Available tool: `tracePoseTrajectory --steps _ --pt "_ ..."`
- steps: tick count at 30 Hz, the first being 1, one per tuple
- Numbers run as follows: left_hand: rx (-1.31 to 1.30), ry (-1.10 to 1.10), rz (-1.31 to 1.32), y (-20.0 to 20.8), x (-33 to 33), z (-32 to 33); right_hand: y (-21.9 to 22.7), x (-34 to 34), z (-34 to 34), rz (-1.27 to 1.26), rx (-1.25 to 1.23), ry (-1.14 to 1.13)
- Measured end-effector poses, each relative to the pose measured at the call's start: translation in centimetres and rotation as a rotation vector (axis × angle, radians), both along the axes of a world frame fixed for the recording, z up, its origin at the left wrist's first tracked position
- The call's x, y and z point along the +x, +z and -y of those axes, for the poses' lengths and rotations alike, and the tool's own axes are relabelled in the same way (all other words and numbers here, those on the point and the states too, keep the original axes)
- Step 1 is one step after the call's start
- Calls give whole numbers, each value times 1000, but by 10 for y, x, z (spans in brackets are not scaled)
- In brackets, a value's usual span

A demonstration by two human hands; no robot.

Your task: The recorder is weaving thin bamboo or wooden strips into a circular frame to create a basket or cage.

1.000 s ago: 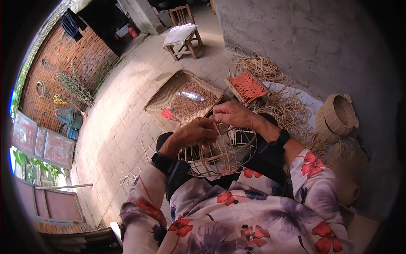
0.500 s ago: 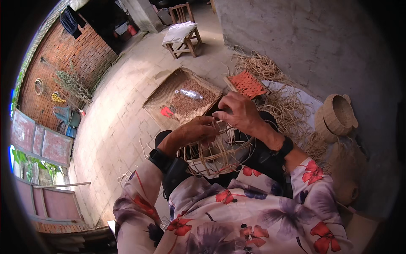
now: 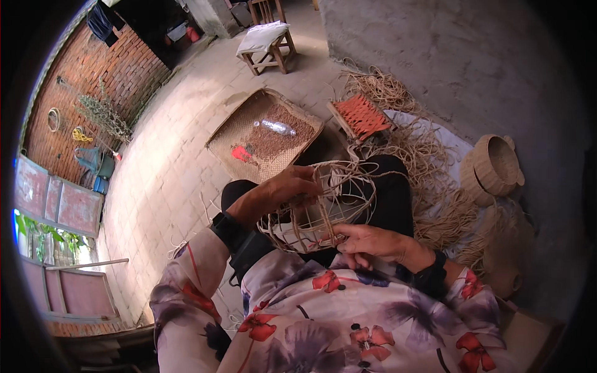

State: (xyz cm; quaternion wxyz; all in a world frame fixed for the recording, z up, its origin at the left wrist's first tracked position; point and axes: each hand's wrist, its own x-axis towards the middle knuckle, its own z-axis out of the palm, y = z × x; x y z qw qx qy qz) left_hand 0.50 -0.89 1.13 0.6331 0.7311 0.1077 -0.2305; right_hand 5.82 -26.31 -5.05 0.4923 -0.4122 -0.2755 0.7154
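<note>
daylight is falling across a paved floor (image 3: 168, 130), with a brick wall (image 3: 112, 56) rising at the left and a grey wall (image 3: 448, 68) standing at the right. the fingers of your left hand (image 3: 297, 186) are curling narrow around canes at the far left of an openwork basket (image 3: 298, 236), and they are holding it. your right hand (image 3: 373, 242) is touching the near side of the same basket, its thumb and forefinger lying close together; you cannot tell whether they are pinching a cane. the basket is sitting over your lap, between your dark-clad knees, its bare canes looping up and toward the right. you are wearing a black band on each wrist, and your flowered sleeves are reaching down behind them.

beyond your left hand, a square woven tray (image 3: 225, 138) is lying on the floor, holding brown grains, a clear bottle (image 3: 275, 127) and something red (image 3: 241, 153). right of the tray, a low stool with an orange woven seat (image 3: 360, 117) is standing near tangled pale strands (image 3: 429, 152). farther right, round woven baskets (image 3: 477, 186) are resting beside the strands. farthest ahead, a wooden chair (image 3: 273, 59) is bearing a white cushion (image 3: 262, 37).
</note>
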Motion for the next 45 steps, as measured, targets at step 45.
tracePoseTrajectory --steps 45 --pt "19 82 159 -14 -6 5 21 -8 6 999 269 -468"
